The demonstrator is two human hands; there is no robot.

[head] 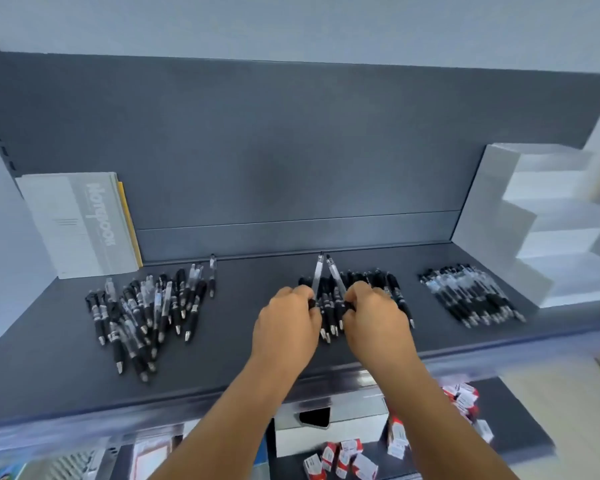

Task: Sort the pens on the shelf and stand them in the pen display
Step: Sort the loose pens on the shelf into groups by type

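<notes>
Black and clear pens lie in three groups on the dark shelf (257,341): a loose heap (146,313) at the left, a middle pile (368,289), and a neat row (471,296) at the right. My left hand (284,327) pinches one clear pen (317,271) by its grip end, with its far end raised. My right hand (378,320) pinches a second pen (335,271) the same way, over the middle pile. The white stepped pen display (541,216) stands at the shelf's right end, with no pens visible in it.
A grey notebook (84,223) leans against the back panel at the left. Below the shelf's front edge sit a white box (329,427) and several small red and white packets (343,459).
</notes>
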